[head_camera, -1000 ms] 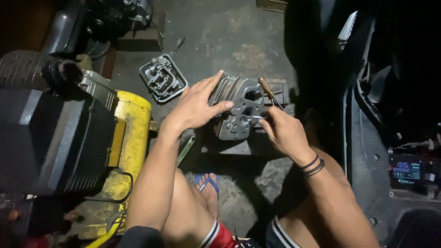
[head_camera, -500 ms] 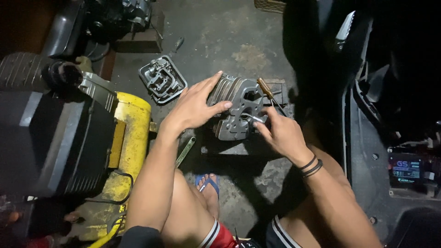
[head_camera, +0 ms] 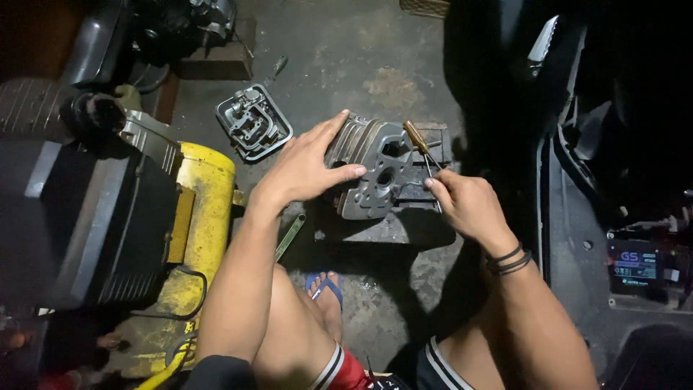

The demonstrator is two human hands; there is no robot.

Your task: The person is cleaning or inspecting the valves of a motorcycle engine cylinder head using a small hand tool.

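Note:
A grey finned metal engine cylinder head [head_camera: 382,177] rests on a dark block [head_camera: 390,227] on the concrete floor. My left hand [head_camera: 307,166] lies flat across its left side, fingers spread, steadying it. My right hand [head_camera: 465,202] grips a screwdriver with an amber handle [head_camera: 415,136], whose shaft runs down along the head's right side. Dark bands circle my right wrist.
A grey engine cover [head_camera: 253,123] lies on the floor at upper left. A yellow machine [head_camera: 198,217] and black box stand at left. A wrench [head_camera: 289,237] lies beside my knee. A dark vehicle body with a small lit display [head_camera: 639,267] is at right.
My right hand has shifted slightly on the screwdriver at the head's right side. The left hand stays pressed on the cylinder head.

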